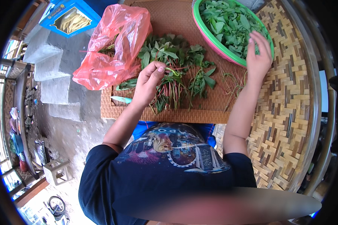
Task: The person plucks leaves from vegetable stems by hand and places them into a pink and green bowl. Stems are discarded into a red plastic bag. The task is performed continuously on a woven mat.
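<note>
My left hand [150, 80] pinches a short green stem [173, 72] between thumb and forefinger. It is over a pile of leafy greens [169, 53] with reddish stems, spread on a brown woven table [171, 14]. At the upper right, my right hand [259, 54] is above an oval green plastic basin [195, 12] filled with loose picked leaves [228, 26]. Its fingers are apart, and I see nothing between them. Pink plastic shows beneath the green rim. Bare stems [233, 87] lie on the table between the pile and my right forearm.
A crumpled red plastic bag [124, 31] holding more stems lies left of the pile. A knife with a pale turquoise blade [121, 99] rests by my left wrist. Beyond are a blue box [70, 18], concrete steps [56, 87] and, at right, a woven bamboo surface [284, 112].
</note>
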### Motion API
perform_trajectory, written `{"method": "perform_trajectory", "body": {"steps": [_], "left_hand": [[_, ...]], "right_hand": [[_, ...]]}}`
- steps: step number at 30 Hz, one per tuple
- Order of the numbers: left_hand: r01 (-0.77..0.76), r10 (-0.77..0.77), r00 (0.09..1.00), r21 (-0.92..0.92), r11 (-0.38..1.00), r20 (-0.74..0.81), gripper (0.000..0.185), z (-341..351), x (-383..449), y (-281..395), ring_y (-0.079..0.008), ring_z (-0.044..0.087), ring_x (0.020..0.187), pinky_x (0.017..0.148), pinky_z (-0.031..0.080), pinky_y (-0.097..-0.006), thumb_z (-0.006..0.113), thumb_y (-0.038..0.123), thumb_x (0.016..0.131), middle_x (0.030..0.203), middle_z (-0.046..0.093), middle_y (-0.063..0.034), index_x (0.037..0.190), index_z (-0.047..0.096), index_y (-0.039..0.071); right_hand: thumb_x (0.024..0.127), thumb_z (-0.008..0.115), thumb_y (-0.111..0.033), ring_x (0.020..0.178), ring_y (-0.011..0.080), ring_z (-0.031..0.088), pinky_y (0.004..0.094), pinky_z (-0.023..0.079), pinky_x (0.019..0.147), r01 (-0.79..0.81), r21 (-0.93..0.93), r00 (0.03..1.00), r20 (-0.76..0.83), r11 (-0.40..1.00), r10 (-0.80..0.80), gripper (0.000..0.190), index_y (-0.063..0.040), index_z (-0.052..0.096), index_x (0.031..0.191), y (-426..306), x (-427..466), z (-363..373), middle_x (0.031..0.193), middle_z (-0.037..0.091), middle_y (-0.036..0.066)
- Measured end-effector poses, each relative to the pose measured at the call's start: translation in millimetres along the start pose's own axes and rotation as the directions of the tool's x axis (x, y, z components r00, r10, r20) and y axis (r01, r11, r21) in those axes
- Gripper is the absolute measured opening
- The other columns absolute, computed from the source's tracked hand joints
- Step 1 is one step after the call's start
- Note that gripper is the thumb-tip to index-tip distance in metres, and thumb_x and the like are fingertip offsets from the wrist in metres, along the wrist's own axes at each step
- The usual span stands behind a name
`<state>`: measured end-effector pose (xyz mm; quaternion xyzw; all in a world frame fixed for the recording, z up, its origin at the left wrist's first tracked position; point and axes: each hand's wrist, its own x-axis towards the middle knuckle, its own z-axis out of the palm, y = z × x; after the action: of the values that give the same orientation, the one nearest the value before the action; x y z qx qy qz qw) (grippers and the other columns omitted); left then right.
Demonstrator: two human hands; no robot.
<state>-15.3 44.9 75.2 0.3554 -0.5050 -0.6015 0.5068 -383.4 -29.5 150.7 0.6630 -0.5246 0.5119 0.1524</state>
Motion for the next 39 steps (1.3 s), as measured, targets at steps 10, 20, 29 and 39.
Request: {"method": "perform_trajectory", "body": {"steps": [10, 20, 29, 39], "left_hand": [[-0.185, 0.25, 0.968, -0.645, 0.741, 0.011, 0.038, -25, 20, 40, -0.0113, 0.038, 0.071, 0.065, 0.034, -0.0282, 0.049, 0.041, 0.115, 0.081, 0.041, 0.0013, 0.127, 0.066, 0.009], [-0.181, 0.277, 0.959, -0.89, 0.418, -0.065, 0.035, -57, 26, 54, -0.0132, 0.041, 0.071, 0.067, 0.036, -0.0301, 0.058, 0.04, 0.111, 0.084, 0.046, -0.0001, 0.121, 0.067, 0.008], [0.069, 0.243, 0.964, -0.985, 0.158, 0.106, 0.039, -42, 16, 50, -0.0132, 0.04, 0.071, 0.064, 0.033, -0.0304, 0.066, 0.038, 0.106, 0.084, 0.045, 0.0001, 0.126, 0.067, 0.006], [-0.301, 0.375, 0.926, -0.518, 0.801, 0.042, 0.067, -85, 9, 76, -0.0086, 0.046, 0.077, 0.064, 0.037, -0.0221, 0.091, 0.011, 0.086, 0.11, 0.057, -0.0037, 0.142, 0.055, 0.009]], "right_hand": [[0.101, 0.082, -0.024, 0.125, 0.0289, 0.072, 0.0405, 0.055, 0.107, -0.39, 0.608, 0.822, 0.568, 0.692, -0.035, 0.04, -0.002, 0.075, 0.134, -123, -102, 33, 0.134, 0.076, 0.015], [0.101, 0.082, -0.022, 0.114, 0.0253, 0.073, 0.0397, 0.056, 0.102, -0.466, 0.674, 0.711, 0.671, 0.574, -0.211, 0.053, -0.003, 0.065, 0.147, -149, -146, 59, 0.122, 0.078, 0.013], [0.086, 0.09, -0.025, 0.157, 0.0399, 0.038, 0.0568, 0.033, 0.129, -0.131, 0.632, 0.857, 0.459, 0.764, -0.233, 0.068, -0.02, 0.066, 0.15, -171, -140, 74, 0.175, 0.038, 0.012], [0.091, 0.085, -0.012, 0.108, 0.0305, 0.075, 0.0424, 0.058, 0.095, -0.237, 0.734, 0.837, 0.486, 0.636, -0.25, 0.013, -0.003, 0.079, 0.098, -121, -140, 87, 0.106, 0.08, 0.011]]}}
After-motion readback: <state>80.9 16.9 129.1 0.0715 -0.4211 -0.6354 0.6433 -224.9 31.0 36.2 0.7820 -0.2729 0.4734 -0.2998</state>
